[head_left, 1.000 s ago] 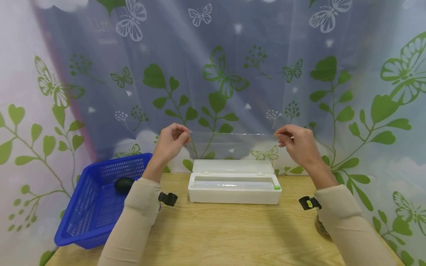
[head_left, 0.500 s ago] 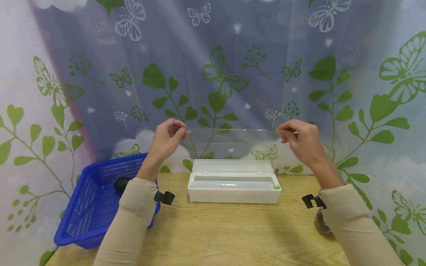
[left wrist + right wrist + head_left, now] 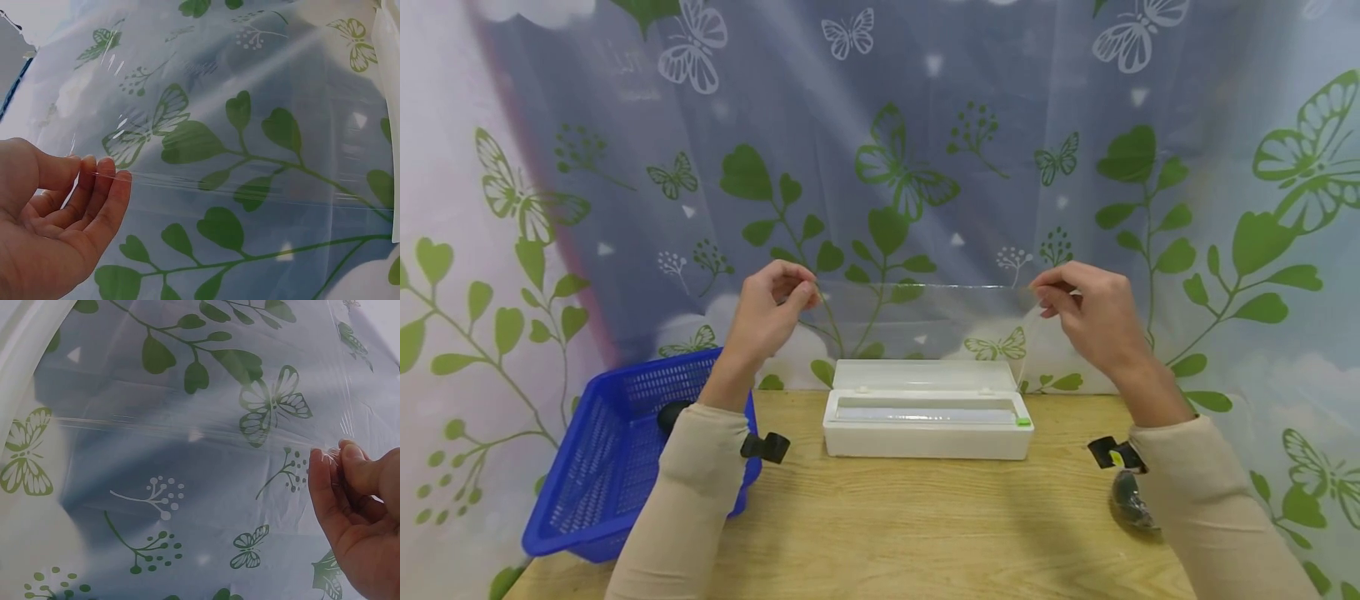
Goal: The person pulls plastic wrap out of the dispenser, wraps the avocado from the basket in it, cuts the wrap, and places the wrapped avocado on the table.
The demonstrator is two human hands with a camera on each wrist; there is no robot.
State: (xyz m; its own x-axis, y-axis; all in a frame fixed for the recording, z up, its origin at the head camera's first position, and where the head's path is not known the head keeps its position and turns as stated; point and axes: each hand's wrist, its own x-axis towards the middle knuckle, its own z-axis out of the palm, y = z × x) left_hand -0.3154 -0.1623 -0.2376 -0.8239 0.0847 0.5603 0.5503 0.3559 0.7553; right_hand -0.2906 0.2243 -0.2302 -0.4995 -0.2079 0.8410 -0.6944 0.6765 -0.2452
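Fingers point(image 3: 112, 197) pinching the plastic wrap point(image 3: 917, 315) by its top edge, we've got it stretched between our left hand point(image 3: 767, 310) and right hand point(image 3: 1093, 317), up above that open white box point(image 3: 925, 442) on the table point(image 3: 910, 525)

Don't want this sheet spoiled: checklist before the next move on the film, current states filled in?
1. Left grip: ok. Left hand pinches the clear film.
2. Right grip: ok. Right hand pinches the other upper corner.
3. Film smooth: not ok. It is gathered at the right hand's fingers.
4. Film cut free: not ok. It appears to run down to the white box.
5. Lid out of the way: ok. The lid stands open behind the roll.
6. Dark item on the table fully wrapped: cannot tell. The right sleeve hides part.
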